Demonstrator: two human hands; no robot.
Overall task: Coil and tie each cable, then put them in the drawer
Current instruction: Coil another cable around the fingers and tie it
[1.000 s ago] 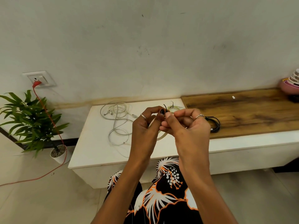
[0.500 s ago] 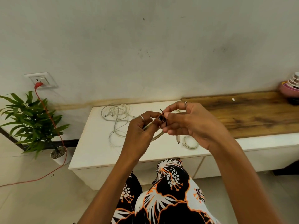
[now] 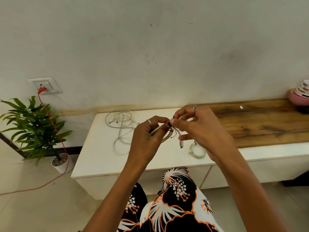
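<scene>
Above the white cabinet top [image 3: 100, 158], my left hand [image 3: 147, 138] grips a coiled white cable [image 3: 164, 137]. My right hand [image 3: 200, 128] pinches a thin black twist tie [image 3: 172, 127] wrapped round the coil. One white plug end [image 3: 181, 144] of this cable hangs down between my hands. A loose tangle of white cables [image 3: 122, 126] lies on the cabinet to the left. A small tied white coil [image 3: 198, 150] lies near the front edge, just below my right wrist. No drawer shows open.
A wooden slab [image 3: 259, 124] covers the cabinet's right part, with stacked bowls [image 3: 300, 94] at its far end. A potted plant [image 3: 33, 128] stands on the floor at left. A red cord [image 3: 55, 131] runs from the wall socket [image 3: 44, 85] down to the floor.
My right hand has turned and shifted right while working the tie; the cable's plug end now dangles free. The view has shifted, uncovering the small tied coil. The black cable on the wood is hidden now.
</scene>
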